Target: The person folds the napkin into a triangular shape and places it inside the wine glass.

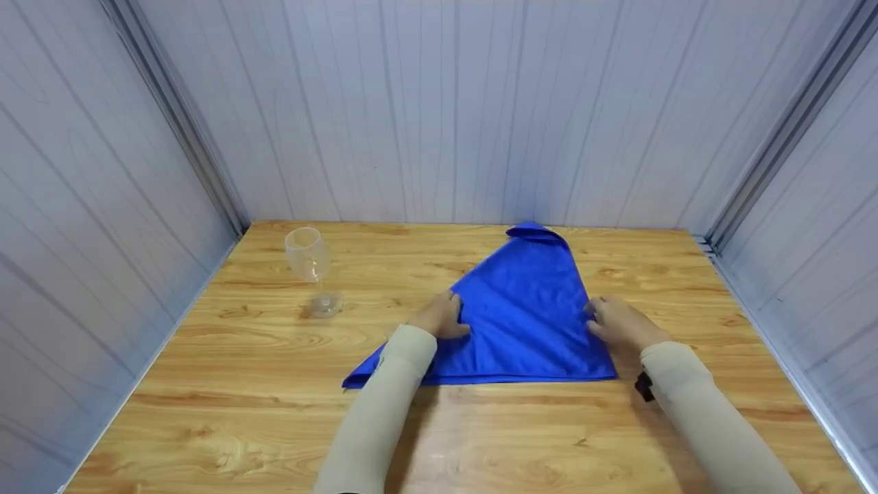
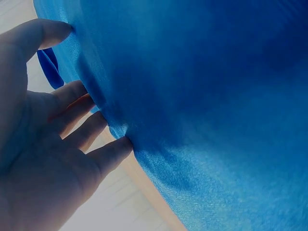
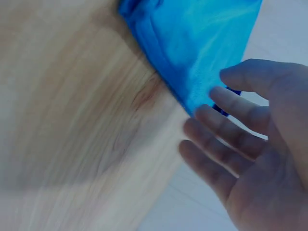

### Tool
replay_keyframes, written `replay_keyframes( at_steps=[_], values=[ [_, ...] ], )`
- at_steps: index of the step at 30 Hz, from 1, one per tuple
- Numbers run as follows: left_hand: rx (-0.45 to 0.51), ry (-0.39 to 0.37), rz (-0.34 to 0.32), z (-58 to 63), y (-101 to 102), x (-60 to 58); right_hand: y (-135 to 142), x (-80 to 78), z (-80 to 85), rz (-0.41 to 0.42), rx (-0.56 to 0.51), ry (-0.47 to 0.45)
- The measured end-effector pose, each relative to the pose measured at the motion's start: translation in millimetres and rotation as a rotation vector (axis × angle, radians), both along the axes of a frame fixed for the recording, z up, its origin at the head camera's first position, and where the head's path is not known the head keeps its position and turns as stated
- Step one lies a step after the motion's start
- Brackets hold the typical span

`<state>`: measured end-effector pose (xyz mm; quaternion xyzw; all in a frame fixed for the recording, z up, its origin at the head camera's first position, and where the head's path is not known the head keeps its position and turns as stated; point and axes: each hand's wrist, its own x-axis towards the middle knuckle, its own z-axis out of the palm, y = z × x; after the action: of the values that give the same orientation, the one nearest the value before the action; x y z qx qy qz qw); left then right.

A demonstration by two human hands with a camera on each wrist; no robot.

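Note:
A blue cloth [image 1: 525,302], folded into a rough triangle, lies on the wooden table with its far tip curled over. My left hand [image 1: 439,317] rests at its left slanting edge. In the left wrist view the thumb [image 2: 55,32] touches the cloth and the spread fingertips meet its edge. On the opposite side, my right hand [image 1: 623,324] is at the right edge, fingers spread and loosely bent. The right wrist view shows these fingers [image 3: 211,166] beside a corner of the cloth, with nothing gripped between them.
A clear wine glass [image 1: 307,255] stands on the left part of the table [image 1: 240,357]. Pale panel walls [image 1: 425,110] enclose the table at the back and both sides. A small black object [image 1: 645,386] shows at the right wrist.

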<state>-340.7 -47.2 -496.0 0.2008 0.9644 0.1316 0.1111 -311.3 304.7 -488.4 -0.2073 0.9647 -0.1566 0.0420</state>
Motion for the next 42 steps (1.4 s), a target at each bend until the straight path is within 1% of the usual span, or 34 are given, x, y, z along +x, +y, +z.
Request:
replay_keyframes(
  at_steps=[3, 6, 8, 13, 16, 22, 25, 29, 32, 36, 39, 42],
  values=[
    [0.009, -0.003, 0.002, -1.2, 0, -0.2, -2, -10.2, -2.9, -0.029, -0.011, -0.062],
    [0.018, -0.009, 0.006, -3.1, 1, -1.3, -5, -20.1, -6.0, -0.060, 0.007, -0.127],
    [0.013, -0.008, 0.005, -3.7, 2, -1.3, -7, -27.0, -9.1, -0.071, 0.028, -0.140],
    [0.010, -0.020, -0.001, -2.7, 4, -0.1, -6, -38.0, -16.2, -0.093, 0.037, -0.115],
    [0.021, -0.021, -0.006, -2.7, 5, 0.0, -4, -40.7, -18.5, -0.096, 0.028, -0.112],
    [0.033, -0.035, -0.012, -2.0, 4, -1.1, -6, -42.9, -17.6, -0.098, 0.089, -0.161],
    [0.025, -0.043, -0.011, -0.9, 3, -2.3, -9, -42.8, -16.7, -0.117, 0.106, -0.192],
    [0.016, -0.055, 0.005, 0.2, 0, -3.6, -13, -41.9, -16.5, -0.121, 0.113, -0.195],
    [-0.012, -0.050, 0.009, 1.1, -1, -1.7, -14, -41.3, -16.2, -0.117, 0.115, -0.190],
    [-0.073, 0.006, -0.031, 2.1, 0, 5.9, -15, -41.0, -15.5, -0.122, 0.122, -0.197],
    [-0.108, 0.058, -0.086, 3.6, 3, 14.7, -16, -41.4, -15.3, -0.128, 0.125, -0.196],
    [-0.141, 0.088, -0.143, 5.0, 8, 24.0, -17, -41.4, -15.7, -0.127, 0.120, -0.195]
  ],
)
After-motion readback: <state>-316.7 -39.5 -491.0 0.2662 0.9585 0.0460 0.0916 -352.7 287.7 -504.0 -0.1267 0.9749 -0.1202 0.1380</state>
